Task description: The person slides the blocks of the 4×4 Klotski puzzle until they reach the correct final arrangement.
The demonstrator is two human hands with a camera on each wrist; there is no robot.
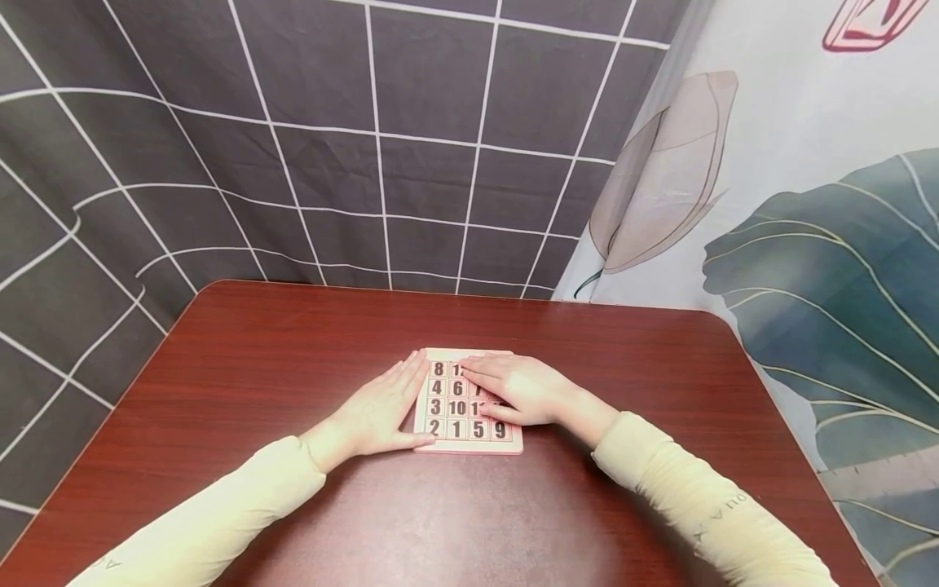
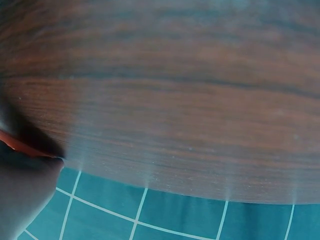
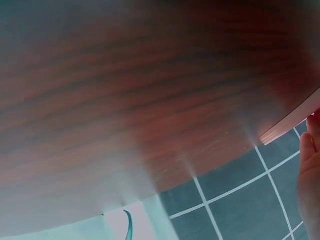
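Between the left hand point(image 1: 376, 414) and the right hand point(image 1: 526, 391), partly beneath the latter, lay a number puzzle point(image 1: 457, 408) on the reddish table point(image 1: 315, 350). The left, fingers extended, thumb spread, touched its edge; the right rested unclenched across its tiles point(image 1: 456, 430).

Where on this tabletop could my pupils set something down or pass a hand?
The table has bare patches left of the left hand, right of the right hand, between the number board and the gridded backdrop, and in front between the sleeves. It is crowded at the board: left hand along its left edge, right hand over some numbers.
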